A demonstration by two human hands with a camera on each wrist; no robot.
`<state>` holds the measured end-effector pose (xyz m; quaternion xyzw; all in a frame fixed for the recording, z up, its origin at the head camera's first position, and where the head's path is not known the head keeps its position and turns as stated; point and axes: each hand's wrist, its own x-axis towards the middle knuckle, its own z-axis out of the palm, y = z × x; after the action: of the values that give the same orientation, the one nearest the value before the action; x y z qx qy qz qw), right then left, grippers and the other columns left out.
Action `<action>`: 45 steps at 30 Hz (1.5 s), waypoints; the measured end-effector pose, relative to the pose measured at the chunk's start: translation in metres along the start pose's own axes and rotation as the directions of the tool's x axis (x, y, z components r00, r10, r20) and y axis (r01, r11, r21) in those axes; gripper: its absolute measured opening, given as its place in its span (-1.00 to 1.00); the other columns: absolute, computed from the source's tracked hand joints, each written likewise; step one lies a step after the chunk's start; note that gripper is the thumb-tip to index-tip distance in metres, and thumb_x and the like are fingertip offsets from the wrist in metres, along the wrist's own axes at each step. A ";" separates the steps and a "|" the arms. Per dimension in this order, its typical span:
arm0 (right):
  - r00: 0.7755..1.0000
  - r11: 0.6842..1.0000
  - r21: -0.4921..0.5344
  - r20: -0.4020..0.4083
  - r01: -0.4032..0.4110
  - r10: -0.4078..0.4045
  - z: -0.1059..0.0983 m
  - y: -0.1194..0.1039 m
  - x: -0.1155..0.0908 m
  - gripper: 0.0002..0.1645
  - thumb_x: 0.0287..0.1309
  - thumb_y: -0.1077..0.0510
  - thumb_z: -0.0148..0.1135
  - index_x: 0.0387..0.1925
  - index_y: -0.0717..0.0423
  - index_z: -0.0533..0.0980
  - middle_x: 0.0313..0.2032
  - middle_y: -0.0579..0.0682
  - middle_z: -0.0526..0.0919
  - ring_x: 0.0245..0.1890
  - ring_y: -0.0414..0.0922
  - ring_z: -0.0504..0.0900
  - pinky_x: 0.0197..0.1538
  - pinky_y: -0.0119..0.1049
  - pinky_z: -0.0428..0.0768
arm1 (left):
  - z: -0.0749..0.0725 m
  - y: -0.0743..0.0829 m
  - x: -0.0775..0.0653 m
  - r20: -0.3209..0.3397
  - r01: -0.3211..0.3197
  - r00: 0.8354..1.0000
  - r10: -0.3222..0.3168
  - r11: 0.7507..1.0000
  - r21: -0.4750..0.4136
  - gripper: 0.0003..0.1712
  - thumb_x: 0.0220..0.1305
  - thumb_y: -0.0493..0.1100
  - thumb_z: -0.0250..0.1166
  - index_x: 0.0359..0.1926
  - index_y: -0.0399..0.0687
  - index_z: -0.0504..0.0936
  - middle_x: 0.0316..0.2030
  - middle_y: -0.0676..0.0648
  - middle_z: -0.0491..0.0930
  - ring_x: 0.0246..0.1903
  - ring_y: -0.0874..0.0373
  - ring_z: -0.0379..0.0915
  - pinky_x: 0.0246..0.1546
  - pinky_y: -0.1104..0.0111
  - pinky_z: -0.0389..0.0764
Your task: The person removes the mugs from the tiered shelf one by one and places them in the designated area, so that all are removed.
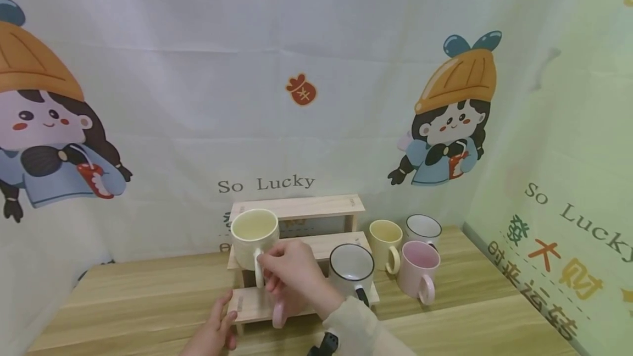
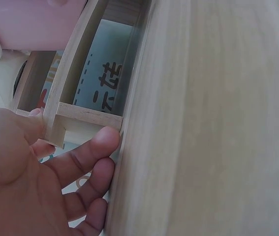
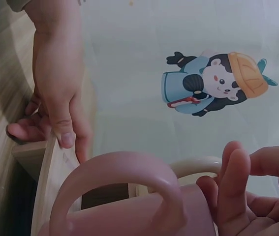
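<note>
A pale yellow mug stands at the left end of the middle step of a three-step wooden rack. My right hand pinches its handle between thumb and fingers. Below that hand, a pink mug sits on the lowest step, partly hidden in the head view by my hand and wrist. To its right on that step is a white mug with a black rim and handle. My left hand holds the left end of the lowest step, its thumb on the board.
Right of the rack, a yellow mug, a pink mug and a black-rimmed white mug stand close together on the wood-grain table. A printed cloth hangs behind the rack and along the right side.
</note>
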<state>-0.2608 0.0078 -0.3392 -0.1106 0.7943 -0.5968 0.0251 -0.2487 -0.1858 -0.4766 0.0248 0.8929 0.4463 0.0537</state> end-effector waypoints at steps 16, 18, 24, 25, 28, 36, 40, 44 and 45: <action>0.999 0.994 -0.101 -0.001 -0.050 0.051 0.008 -0.007 -0.004 -0.70 0.18 0.11 0.24 -0.62 0.13 0.58 -0.88 -0.14 0.40 -0.92 -0.31 0.34 -0.79 -0.46 0.33 | -0.002 -0.001 -0.001 0.003 -0.006 1.000 0.006 1.000 0.014 -0.36 0.48 0.03 -0.07 0.45 -0.01 -0.03 -0.63 -0.01 0.49 -0.66 0.13 0.22 -0.53 0.32 0.27; 0.998 0.994 -0.095 -0.003 -0.056 0.056 0.008 -0.007 -0.005 -0.71 0.17 0.12 0.23 -0.62 0.14 0.58 -0.89 -0.13 0.41 -0.93 -0.30 0.34 -0.80 -0.46 0.34 | -0.002 -0.001 -0.001 0.006 -0.007 1.000 0.007 1.000 0.011 -0.36 0.48 0.03 -0.07 0.44 -0.02 -0.03 -0.63 -0.01 0.49 -0.67 0.14 0.21 -0.55 0.33 0.26; 0.998 0.994 -0.092 0.025 -0.062 0.065 0.008 -0.008 -0.006 -0.76 0.16 0.15 0.21 -0.57 0.15 0.60 -0.88 -0.12 0.44 -0.91 -0.30 0.39 -0.77 -0.48 0.36 | -0.002 -0.001 -0.002 0.000 -0.009 1.000 0.009 1.000 0.009 -0.36 0.47 0.03 -0.06 0.44 -0.03 -0.03 -0.63 -0.01 0.50 -0.68 0.15 0.21 -0.58 0.36 0.25; 0.996 0.994 -0.082 0.042 -0.071 0.075 0.009 -0.008 -0.006 -0.77 0.17 0.14 0.20 -0.54 0.16 0.60 -0.87 -0.10 0.45 -0.90 -0.29 0.41 -0.77 -0.48 0.37 | -0.002 -0.001 -0.002 -0.001 -0.013 1.000 0.013 1.000 0.011 -0.36 0.47 0.03 -0.07 0.44 -0.04 -0.03 -0.63 0.00 0.50 -0.67 0.15 0.21 -0.58 0.35 0.24; 0.989 0.994 -0.033 0.099 -0.108 0.111 0.010 -0.009 -0.007 -0.82 0.21 0.14 0.19 -0.39 0.17 0.61 -0.83 -0.05 0.50 -0.86 -0.25 0.45 -0.75 -0.46 0.41 | -0.002 -0.001 -0.001 -0.004 -0.022 1.000 0.022 1.000 0.013 -0.37 0.48 0.01 -0.07 0.43 -0.06 -0.03 -0.64 -0.01 0.49 -0.66 0.13 0.22 -0.55 0.34 0.25; 0.966 0.980 0.092 0.204 -0.178 0.156 0.017 -0.005 -0.008 -0.80 0.32 0.18 0.08 -0.15 0.24 0.52 -0.58 0.18 0.69 -0.68 -0.13 0.65 -0.52 -0.34 0.62 | -0.002 0.000 -0.001 -0.003 -0.029 1.000 0.029 0.999 0.025 -0.38 0.48 -0.02 -0.07 0.42 -0.08 -0.01 -0.65 0.00 0.50 -0.65 0.12 0.24 -0.45 0.32 0.30; 0.961 0.972 0.147 0.234 -0.184 0.147 0.022 -0.002 -0.008 -0.84 0.29 0.23 0.05 -0.22 0.26 0.50 -0.50 0.23 0.71 -0.53 0.00 0.73 -0.35 -0.28 0.66 | -0.001 -0.001 -0.002 -0.015 -0.034 0.999 0.034 0.999 0.023 -0.40 0.48 -0.06 -0.05 0.41 -0.08 0.01 -0.67 -0.01 0.49 -0.65 0.12 0.27 -0.43 0.31 0.32; 0.955 0.958 0.214 0.266 -0.190 0.130 0.026 0.001 -0.008 -0.85 0.24 0.25 0.06 -0.22 0.28 0.48 -0.44 0.27 0.71 -0.44 0.07 0.74 -0.25 -0.23 0.67 | -0.001 -0.001 0.000 -0.019 -0.052 0.998 0.052 0.999 0.008 -0.42 0.47 -0.09 -0.04 0.39 -0.11 0.02 -0.68 -0.02 0.48 -0.67 0.12 0.26 -0.51 0.33 0.29; 0.954 0.953 0.232 0.271 -0.193 0.127 0.027 0.001 -0.008 -0.85 0.24 0.26 0.06 -0.22 0.28 0.47 -0.43 0.27 0.71 -0.42 0.08 0.74 -0.25 -0.22 0.67 | -0.001 -0.001 0.000 -0.018 -0.055 0.998 0.055 0.998 0.007 -0.43 0.47 -0.09 -0.04 0.39 -0.11 0.02 -0.68 -0.02 0.48 -0.68 0.13 0.26 -0.53 0.33 0.28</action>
<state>-0.2486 -0.0157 -0.3491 -0.1165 0.7073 -0.6712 0.1889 -0.2491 -0.1866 -0.4766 0.0455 0.8937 0.4451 0.0333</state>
